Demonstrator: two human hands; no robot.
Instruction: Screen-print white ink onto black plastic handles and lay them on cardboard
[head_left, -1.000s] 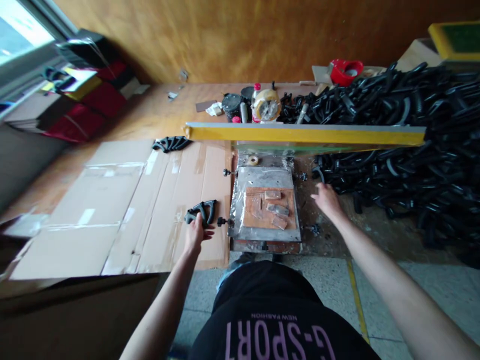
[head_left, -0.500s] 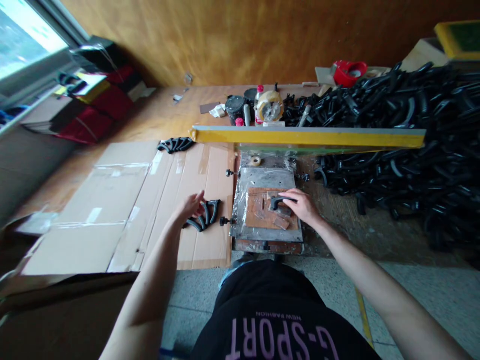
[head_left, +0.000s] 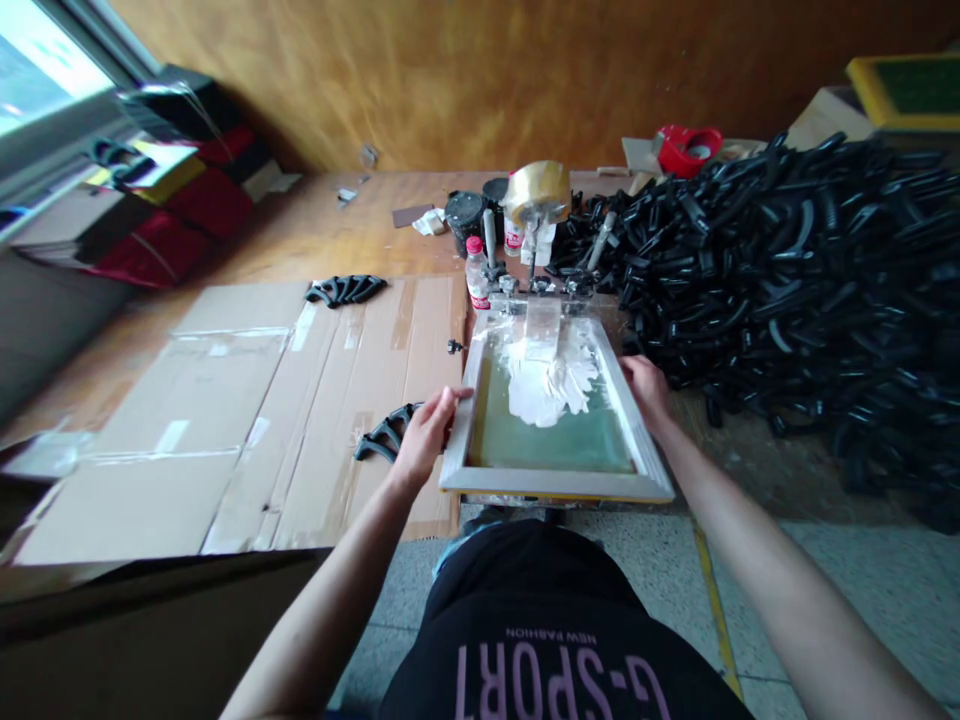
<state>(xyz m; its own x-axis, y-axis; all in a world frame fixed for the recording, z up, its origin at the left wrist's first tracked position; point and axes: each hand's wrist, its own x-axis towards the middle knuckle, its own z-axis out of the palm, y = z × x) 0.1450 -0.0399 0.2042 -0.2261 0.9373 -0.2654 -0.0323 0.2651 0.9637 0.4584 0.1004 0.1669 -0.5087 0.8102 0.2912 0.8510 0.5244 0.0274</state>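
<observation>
A screen printing frame [head_left: 559,484] with a pale metal rim lies lowered in front of me, its green mesh [head_left: 551,447] smeared with white ink [head_left: 546,398] in the upper half. My left hand [head_left: 429,430] grips the rim at its left side, thumb and fingers closed on the edge. At the right side my right hand [head_left: 646,388] holds the rim too, its fingertips partly hidden. Beside my left hand, curved black plastic handles [head_left: 381,438] lie in a row on flattened cardboard [head_left: 322,440], partly covered by that hand. The black handle and plate under the frame are hidden.
A large heap of black handles [head_left: 795,260] fills the right side. Behind the frame stand a red-capped bottle [head_left: 475,270], dark tubs [head_left: 465,215] and a roll of clear tape [head_left: 538,190]. Another row of handles [head_left: 346,290] lies on the cardboard's far edge.
The raised printing frame has come down over the plate and the handle there. My right hand has let go of that handle. Both hands are now on the frame's sides.
</observation>
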